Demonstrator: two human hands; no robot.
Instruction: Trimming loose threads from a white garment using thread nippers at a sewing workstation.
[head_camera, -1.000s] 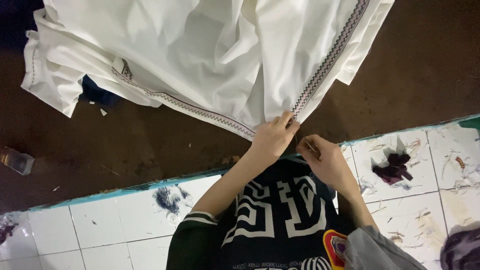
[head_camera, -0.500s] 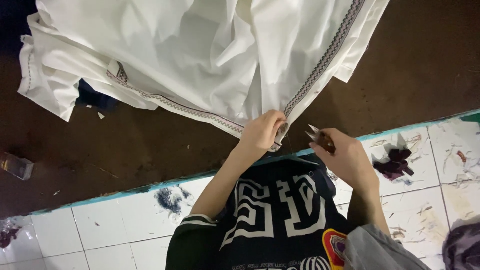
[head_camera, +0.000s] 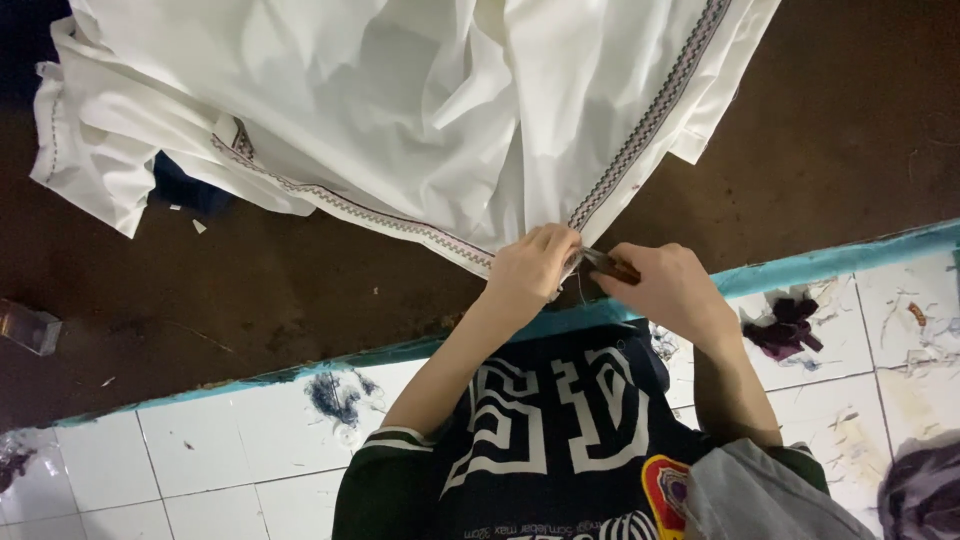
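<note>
Dim brown table (head_camera: 300, 300), teal edge (head_camera: 820, 262), scrap-littered white tiled floor (head_camera: 200, 470).

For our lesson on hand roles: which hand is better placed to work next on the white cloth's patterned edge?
Probably the right hand: it holds a small dark metal cutting tool, tip at the patterned trim. The left hand is occupied pinching the white cloth there.

Smooth white cloth (head_camera: 400, 110) with woven trim (head_camera: 640, 130); glossy floor tiles (head_camera: 240, 450).
</note>
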